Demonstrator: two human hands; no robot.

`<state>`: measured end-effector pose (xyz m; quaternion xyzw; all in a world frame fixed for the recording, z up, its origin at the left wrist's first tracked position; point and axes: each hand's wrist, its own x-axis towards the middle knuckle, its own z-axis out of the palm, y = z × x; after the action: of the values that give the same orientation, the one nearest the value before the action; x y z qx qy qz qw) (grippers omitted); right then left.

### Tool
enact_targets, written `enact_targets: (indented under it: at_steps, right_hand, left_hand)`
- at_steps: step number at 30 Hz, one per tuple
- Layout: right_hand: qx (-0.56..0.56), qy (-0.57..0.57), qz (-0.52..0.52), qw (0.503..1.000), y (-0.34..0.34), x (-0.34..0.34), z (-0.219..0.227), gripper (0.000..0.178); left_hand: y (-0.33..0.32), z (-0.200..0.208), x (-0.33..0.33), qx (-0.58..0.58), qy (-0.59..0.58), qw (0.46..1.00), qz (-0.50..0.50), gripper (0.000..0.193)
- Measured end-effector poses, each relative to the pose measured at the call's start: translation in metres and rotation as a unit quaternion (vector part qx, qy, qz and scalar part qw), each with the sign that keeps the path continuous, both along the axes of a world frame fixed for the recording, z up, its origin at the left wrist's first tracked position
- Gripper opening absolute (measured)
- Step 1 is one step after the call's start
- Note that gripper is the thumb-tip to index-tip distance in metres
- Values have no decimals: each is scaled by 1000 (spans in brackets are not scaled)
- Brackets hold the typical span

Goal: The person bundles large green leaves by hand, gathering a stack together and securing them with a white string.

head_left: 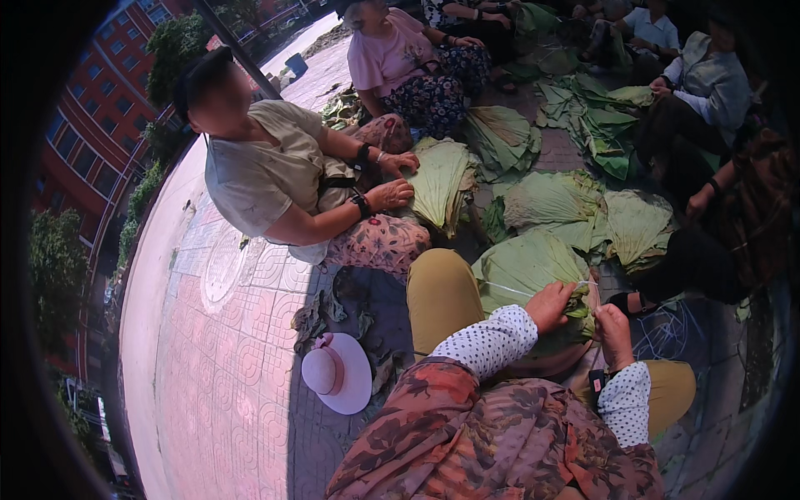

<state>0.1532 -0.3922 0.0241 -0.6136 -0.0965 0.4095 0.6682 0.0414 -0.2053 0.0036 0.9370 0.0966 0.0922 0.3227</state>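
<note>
A bundle of large folded green leaves [525,267] lies across my lap, over mustard-coloured trousers. My left hand [552,305] grips the bundle's near edge, where a thin pale string [533,289] crosses the leaves. My right hand [614,335] is closed beside it, pinching the string end at the bundle's right side. Both wrists wear white dotted cuffs.
A seated person [275,179] to my left presses both hands on another leaf stack [442,183]. More leaf piles [583,212] lie on the paved ground between several seated people. A pink sun hat [337,372] rests on the tiles by my left knee.
</note>
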Motion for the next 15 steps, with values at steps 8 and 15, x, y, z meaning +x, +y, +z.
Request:
enact_targets:
  at_steps: [8,15]
  right_hand:
    - [63,97,-8,993,-4,4,6,24]
    - [147,126,-10,981,-3,7,21,20]
  left_hand:
    - [-1,0,2,4,2,1000,0,78]
    - [-1,-2,1,7,1,1000,-8,77]
